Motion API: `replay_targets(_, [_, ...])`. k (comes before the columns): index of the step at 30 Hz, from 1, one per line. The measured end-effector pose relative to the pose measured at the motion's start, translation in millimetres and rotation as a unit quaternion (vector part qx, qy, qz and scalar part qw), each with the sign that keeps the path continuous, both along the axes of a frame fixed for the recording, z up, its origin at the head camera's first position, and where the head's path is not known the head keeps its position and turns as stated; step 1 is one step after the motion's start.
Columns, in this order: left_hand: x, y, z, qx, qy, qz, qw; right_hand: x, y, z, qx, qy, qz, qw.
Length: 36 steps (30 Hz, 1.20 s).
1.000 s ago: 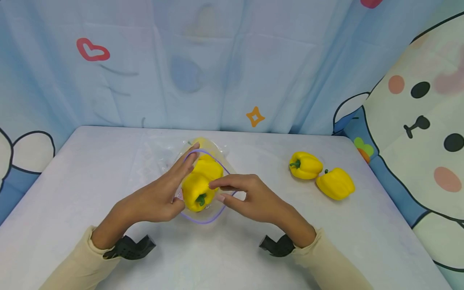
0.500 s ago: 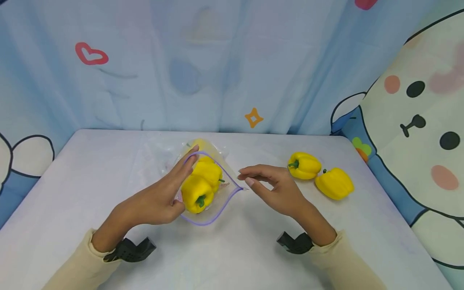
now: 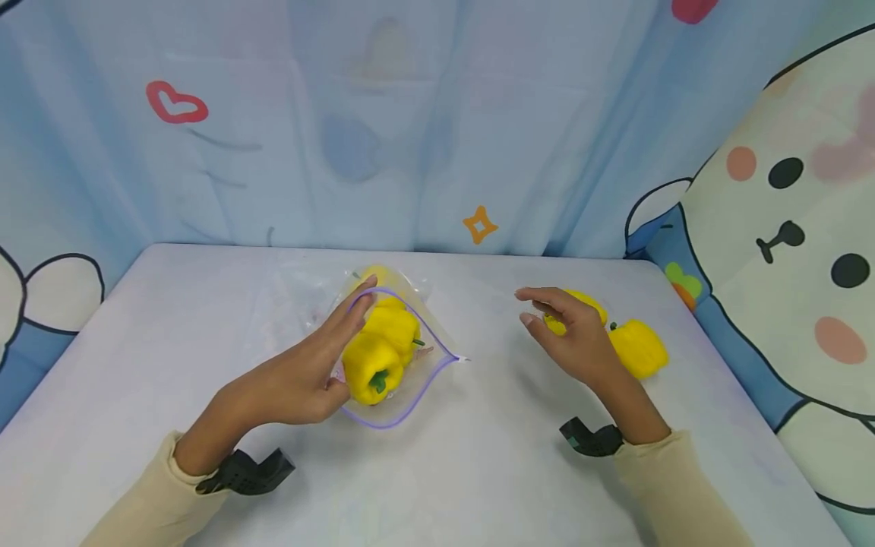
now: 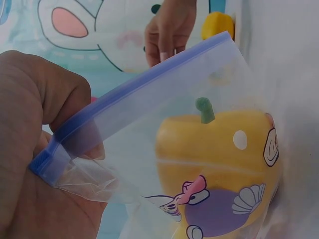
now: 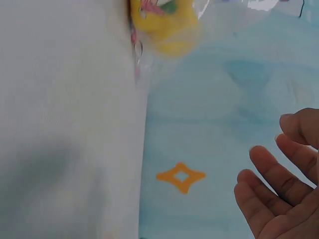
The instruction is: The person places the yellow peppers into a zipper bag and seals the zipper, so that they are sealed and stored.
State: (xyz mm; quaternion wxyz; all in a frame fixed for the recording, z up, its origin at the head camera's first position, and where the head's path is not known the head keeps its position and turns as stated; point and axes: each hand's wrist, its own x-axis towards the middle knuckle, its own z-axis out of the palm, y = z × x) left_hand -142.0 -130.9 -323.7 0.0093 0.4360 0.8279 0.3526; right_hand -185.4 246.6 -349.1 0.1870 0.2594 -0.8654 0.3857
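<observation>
My left hand [image 3: 294,380] holds the rim of a clear zip bag [image 4: 127,154] with a purple zip edge and printed sea-creature pictures. The bag's mouth gapes toward me in the head view. Inside are yellow bell peppers [image 3: 372,366] with green stems; another shows through the film at the far end. In the left wrist view the fingers curl at the zip's corner. My right hand [image 3: 574,334], holding nothing, hovers with loosely bent fingers near two loose peppers. It partly covers one bell pepper [image 3: 593,302]; the other bell pepper [image 3: 641,349] lies just right of it.
A white-covered table [image 3: 437,486] bears everything. Behind its far edge hangs a light blue curtain [image 3: 273,167], with a printed cartoon animal [image 3: 786,289] on the right. Black wrist camera mounts [image 3: 247,472] sit on both wrists.
My right hand has left the bag's mouth and moved right to the loose bell peppers. The bag's mouth corner now points right, in plain sight. My left hand has stayed at the bag.
</observation>
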Motion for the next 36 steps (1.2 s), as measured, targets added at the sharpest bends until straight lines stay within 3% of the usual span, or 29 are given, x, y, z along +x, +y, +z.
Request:
replay_targets(3, [0.9,-0.3,0.6,-0.003,-0.001,0.004,1.0,-4.4,10,-0.5,0.007,0.006,-0.025,0.9997])
replay_targets(9, [1.4,0.3,0.9,-0.003,-0.004,0.008,1.0,-11.3,30,-1.8,-0.006,-0.057,-0.072,0.9958])
replay_targets(19, [0.9,1.0,0.8,-0.006,-0.007,0.009,0.9999,-16.3,51,-4.5,0.04,-0.122,-0.168,0.9773])
replay_targets(24, [1.3,1.1,0.8,-0.007,-0.01,0.012,0.9999,-19.4,54,-5.9,0.062,-0.137,-0.183,0.9716])
replay_targets(31, [0.2,1.3,0.3,-0.005,-0.013,0.011,0.9998,-25.1,57,-8.9,0.138,-0.23,-0.165,0.9492])
replay_targets(36, [0.1,1.7,0.4,-0.003,-0.016,0.011,0.9998,-24.5,54,-8.8,0.159,-0.234,-0.166,0.9447])
